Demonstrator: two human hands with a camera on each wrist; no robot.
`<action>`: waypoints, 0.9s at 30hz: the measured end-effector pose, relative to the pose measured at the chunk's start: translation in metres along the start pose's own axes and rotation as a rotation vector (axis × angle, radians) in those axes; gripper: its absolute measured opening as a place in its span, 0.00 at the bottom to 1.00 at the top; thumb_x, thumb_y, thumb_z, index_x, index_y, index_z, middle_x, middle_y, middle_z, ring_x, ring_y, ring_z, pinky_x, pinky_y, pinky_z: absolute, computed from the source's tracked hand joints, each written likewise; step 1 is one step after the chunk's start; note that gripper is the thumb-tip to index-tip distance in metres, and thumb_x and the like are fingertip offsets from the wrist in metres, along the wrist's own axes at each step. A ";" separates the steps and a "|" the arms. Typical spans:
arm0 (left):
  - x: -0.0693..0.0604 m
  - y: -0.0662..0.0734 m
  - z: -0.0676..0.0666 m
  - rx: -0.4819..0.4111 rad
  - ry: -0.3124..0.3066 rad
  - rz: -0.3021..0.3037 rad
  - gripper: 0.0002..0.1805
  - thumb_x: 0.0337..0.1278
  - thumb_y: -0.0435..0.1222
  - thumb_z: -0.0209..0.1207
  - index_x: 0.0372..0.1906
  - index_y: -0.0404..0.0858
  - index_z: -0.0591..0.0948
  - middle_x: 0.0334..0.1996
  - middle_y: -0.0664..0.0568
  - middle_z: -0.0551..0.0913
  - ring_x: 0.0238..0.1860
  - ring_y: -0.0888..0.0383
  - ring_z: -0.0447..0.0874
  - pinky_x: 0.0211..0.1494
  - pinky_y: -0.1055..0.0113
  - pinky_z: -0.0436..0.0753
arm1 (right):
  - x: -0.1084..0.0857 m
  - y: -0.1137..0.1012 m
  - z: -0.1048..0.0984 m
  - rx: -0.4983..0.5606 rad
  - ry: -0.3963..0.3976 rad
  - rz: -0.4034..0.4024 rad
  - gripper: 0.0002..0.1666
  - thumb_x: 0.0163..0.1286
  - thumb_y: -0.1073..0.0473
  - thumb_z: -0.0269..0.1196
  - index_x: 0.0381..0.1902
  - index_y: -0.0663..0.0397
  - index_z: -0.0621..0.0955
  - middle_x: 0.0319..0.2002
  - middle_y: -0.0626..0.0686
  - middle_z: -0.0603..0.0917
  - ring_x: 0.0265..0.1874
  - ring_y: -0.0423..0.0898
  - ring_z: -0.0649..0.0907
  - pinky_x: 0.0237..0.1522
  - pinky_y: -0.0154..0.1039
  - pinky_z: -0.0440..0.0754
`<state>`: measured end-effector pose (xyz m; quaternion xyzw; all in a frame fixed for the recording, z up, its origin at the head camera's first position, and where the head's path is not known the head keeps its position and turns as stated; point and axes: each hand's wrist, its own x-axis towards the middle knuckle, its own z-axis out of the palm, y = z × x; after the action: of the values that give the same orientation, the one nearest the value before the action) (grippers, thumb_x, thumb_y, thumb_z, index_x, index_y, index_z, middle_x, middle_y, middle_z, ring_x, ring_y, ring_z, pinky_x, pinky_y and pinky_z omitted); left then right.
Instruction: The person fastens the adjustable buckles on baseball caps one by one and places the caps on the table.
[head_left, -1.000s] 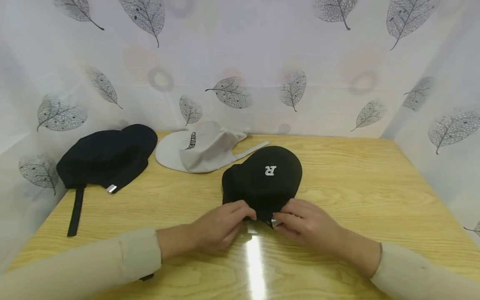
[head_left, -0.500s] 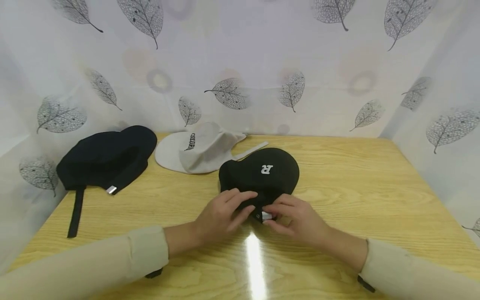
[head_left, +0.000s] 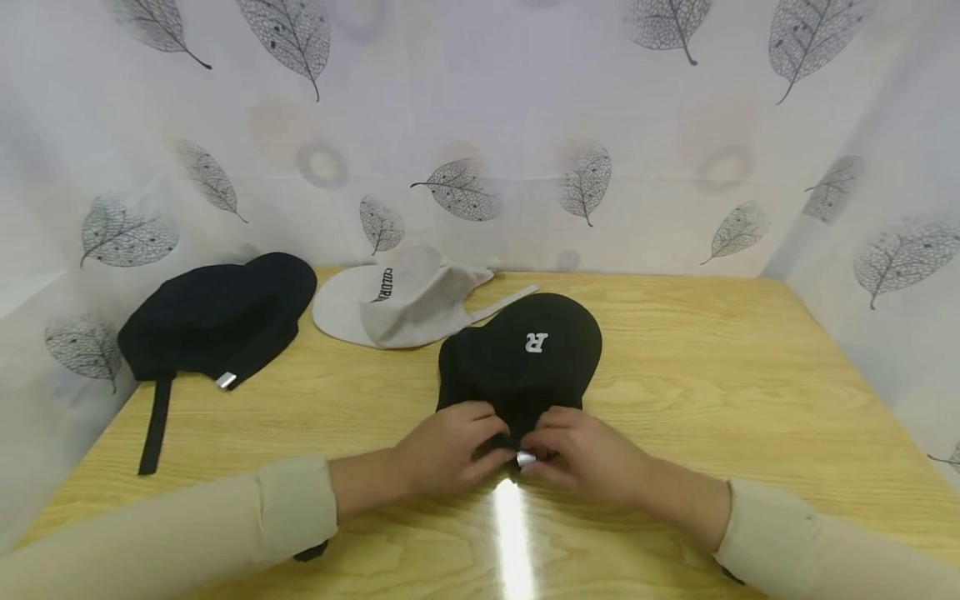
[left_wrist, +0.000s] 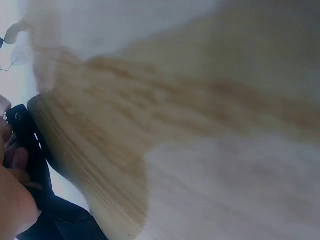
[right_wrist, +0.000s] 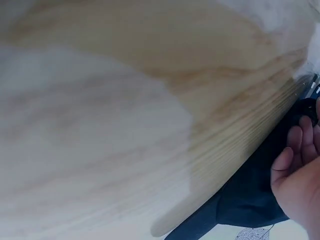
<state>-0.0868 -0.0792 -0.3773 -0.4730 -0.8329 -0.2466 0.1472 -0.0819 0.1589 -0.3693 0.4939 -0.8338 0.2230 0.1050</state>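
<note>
A black cap [head_left: 525, 350] with a white letter R lies mid-table in the head view, its brim pointing away from me. My left hand [head_left: 453, 446] pinches the cap's black strap [head_left: 504, 443] at the near edge. Opposite it, my right hand [head_left: 592, 454] pinches the edge beside the silver buckle [head_left: 526, 458]. Strap and buckle meet between the fingertips; whether the strap runs through the buckle is too small to tell. The left wrist view shows part of the dark strap [left_wrist: 30, 140] with a small eyelet. Dark cap fabric [right_wrist: 260, 185] passes under the right fingers in the right wrist view.
A larger black cap [head_left: 217, 317] lies at the left, its loose strap [head_left: 156, 429] hanging toward the near side. Behind the held cap rests a pale grey cap [head_left: 412, 300] with dark lettering. Leaf-print fabric [head_left: 525, 108] borders the wooden table [head_left: 712, 375].
Both hands have drawn nearer each other at the cap's near edge. The left fingers have come from spread above the cap to pinching the strap at the buckle.
</note>
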 end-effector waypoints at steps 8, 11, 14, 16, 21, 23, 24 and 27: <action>0.003 -0.005 -0.005 0.007 -0.068 0.048 0.16 0.72 0.40 0.54 0.51 0.35 0.85 0.36 0.53 0.79 0.36 0.63 0.76 0.43 0.74 0.79 | 0.005 0.007 -0.002 0.092 0.024 0.151 0.07 0.58 0.59 0.73 0.34 0.51 0.86 0.27 0.40 0.81 0.29 0.33 0.77 0.33 0.27 0.77; 0.004 -0.007 -0.003 0.026 -0.001 0.110 0.17 0.72 0.39 0.55 0.57 0.36 0.84 0.38 0.52 0.79 0.39 0.62 0.77 0.45 0.75 0.78 | 0.003 0.007 -0.005 0.102 0.022 0.214 0.06 0.58 0.59 0.73 0.34 0.50 0.86 0.27 0.40 0.80 0.29 0.33 0.77 0.32 0.27 0.77; 0.005 -0.008 0.001 0.028 0.077 0.168 0.16 0.67 0.38 0.60 0.56 0.37 0.84 0.38 0.53 0.80 0.39 0.62 0.78 0.46 0.77 0.78 | 0.001 0.006 -0.008 0.076 0.033 0.239 0.06 0.57 0.58 0.74 0.32 0.49 0.86 0.26 0.39 0.79 0.28 0.33 0.76 0.32 0.27 0.77; 0.005 -0.009 0.002 0.023 0.123 0.184 0.15 0.64 0.37 0.64 0.53 0.37 0.85 0.38 0.54 0.82 0.39 0.63 0.78 0.45 0.77 0.78 | 0.000 0.005 -0.007 0.062 0.061 0.238 0.06 0.55 0.58 0.74 0.31 0.48 0.86 0.26 0.39 0.79 0.28 0.33 0.76 0.32 0.28 0.76; 0.004 -0.008 0.002 -0.024 0.159 0.179 0.11 0.57 0.35 0.68 0.43 0.37 0.82 0.35 0.55 0.82 0.36 0.63 0.78 0.45 0.79 0.78 | -0.001 0.005 -0.005 0.081 0.108 0.256 0.07 0.53 0.60 0.75 0.30 0.48 0.86 0.25 0.39 0.79 0.27 0.34 0.76 0.31 0.28 0.76; 0.005 -0.008 0.003 -0.025 0.154 0.170 0.10 0.57 0.35 0.69 0.41 0.38 0.80 0.34 0.56 0.81 0.36 0.63 0.78 0.44 0.78 0.78 | -0.002 0.006 -0.006 0.082 0.118 0.266 0.08 0.52 0.61 0.75 0.30 0.49 0.86 0.25 0.40 0.79 0.28 0.34 0.76 0.31 0.29 0.77; 0.006 -0.008 0.004 -0.023 0.151 0.164 0.10 0.57 0.35 0.69 0.40 0.38 0.80 0.34 0.56 0.80 0.36 0.63 0.78 0.44 0.78 0.78 | -0.002 0.006 -0.006 0.083 0.120 0.271 0.08 0.52 0.61 0.76 0.30 0.49 0.86 0.26 0.40 0.79 0.28 0.34 0.76 0.31 0.29 0.77; 0.005 -0.007 0.006 -0.004 0.146 0.155 0.10 0.57 0.36 0.69 0.38 0.39 0.80 0.33 0.56 0.80 0.37 0.63 0.78 0.44 0.77 0.78 | -0.003 0.006 -0.003 0.093 0.119 0.272 0.08 0.53 0.62 0.75 0.31 0.50 0.86 0.26 0.41 0.80 0.29 0.35 0.77 0.32 0.30 0.78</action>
<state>-0.0955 -0.0756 -0.3821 -0.5170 -0.7805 -0.2699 0.2254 -0.0858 0.1649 -0.3692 0.3664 -0.8741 0.3027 0.1001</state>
